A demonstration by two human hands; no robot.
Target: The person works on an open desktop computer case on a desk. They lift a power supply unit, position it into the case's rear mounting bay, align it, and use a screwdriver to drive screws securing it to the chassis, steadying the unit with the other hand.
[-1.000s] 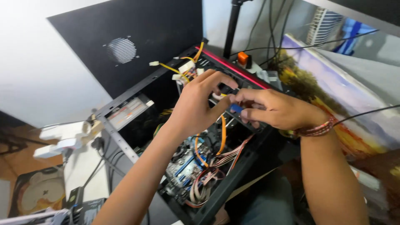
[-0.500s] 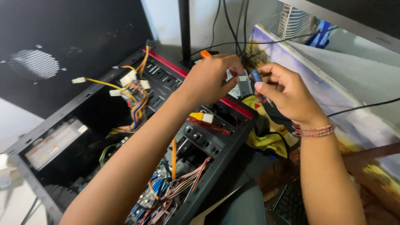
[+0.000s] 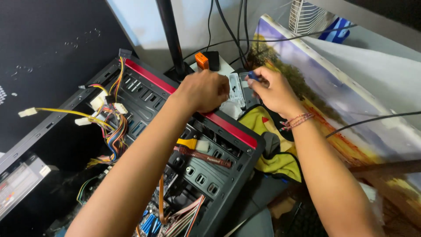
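Note:
My left hand [image 3: 204, 90] reaches over the red-trimmed edge of an open black computer case [image 3: 228, 127] and grips the left side of a small flat grey part [image 3: 237, 90]. My right hand [image 3: 272, 92] is right beside it, fingers closed on a small blue-handled tool [image 3: 253, 75] whose tip meets the top of the grey part. Both hands hover just past the case's far edge, above a yellow cloth [image 3: 265, 125].
A paintbrush [image 3: 199, 145] lies on the case's drive bays. Coloured power cables [image 3: 114, 127] spill from the case at left. Behind stand a black pole [image 3: 172, 35], an orange-topped object [image 3: 201, 60] and hanging cords. A landscape canvas [image 3: 351, 105] leans at right, near a white fan [image 3: 307, 15].
Both hands have moved from inside the case out past its red edge, carrying the grey part and blue tool. The view has swung right with them.

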